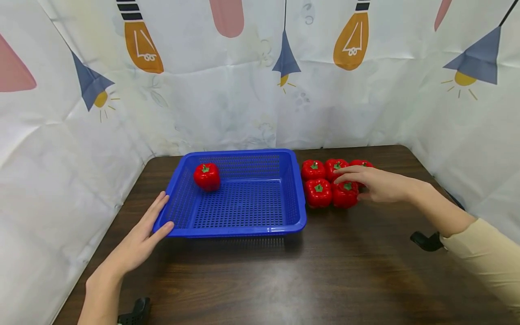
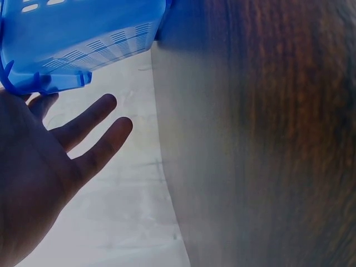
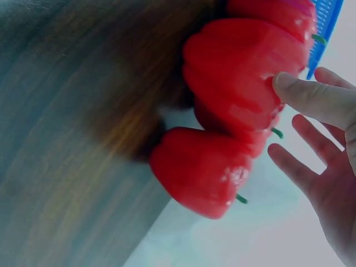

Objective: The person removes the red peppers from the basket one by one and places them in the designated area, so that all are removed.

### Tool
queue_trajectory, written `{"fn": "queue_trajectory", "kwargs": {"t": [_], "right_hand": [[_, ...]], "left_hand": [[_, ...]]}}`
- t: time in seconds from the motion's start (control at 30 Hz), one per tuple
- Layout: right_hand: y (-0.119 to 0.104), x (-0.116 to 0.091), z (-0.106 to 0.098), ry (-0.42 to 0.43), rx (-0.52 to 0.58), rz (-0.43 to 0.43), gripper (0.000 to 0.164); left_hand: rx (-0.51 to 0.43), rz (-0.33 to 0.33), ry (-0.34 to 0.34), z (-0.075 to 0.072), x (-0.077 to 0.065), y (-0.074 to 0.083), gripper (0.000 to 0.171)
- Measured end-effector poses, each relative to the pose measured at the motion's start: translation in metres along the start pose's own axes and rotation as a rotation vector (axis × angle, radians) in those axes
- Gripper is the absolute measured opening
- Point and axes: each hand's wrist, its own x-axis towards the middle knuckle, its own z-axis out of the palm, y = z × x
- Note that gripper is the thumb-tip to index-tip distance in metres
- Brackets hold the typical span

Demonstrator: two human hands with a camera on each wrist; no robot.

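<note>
A blue perforated plastic basket (image 1: 239,232) stands on the table, with one red bell pepper (image 1: 207,177) in its back left part. My left hand (image 1: 140,237) rests against the basket's left rim, thumb by the front left corner; in the left wrist view its fingers (image 2: 105,142) are straight and spread below the basket's blue wall (image 2: 83,33). Several more red bell peppers sit in two rows right of the basket. Over them reaches my right hand (image 1: 375,183), fingers spread above the front right pepper (image 1: 344,196). Its thumb (image 3: 306,94) lies at that pepper's side (image 3: 239,72).
The dark wooden table (image 1: 260,280) extends in front of the basket and peppers. White cloth (image 1: 243,104) printed with lamps and bulbs hangs behind and along both sides. A black wrist strap piece (image 1: 426,241) sticks out near the right sleeve (image 1: 475,253).
</note>
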Motion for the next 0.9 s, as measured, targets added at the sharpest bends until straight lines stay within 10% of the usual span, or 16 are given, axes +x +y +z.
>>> {"fn": "queue_trajectory", "kwargs": {"t": [0.9], "right_hand": [[-0.047, 0.086, -0.067, 0.042, -0.132, -0.190, 0.048]], "left_hand": [[-0.021, 0.000, -0.010, -0.001, 0.000, 0.000, 0.071]]}}
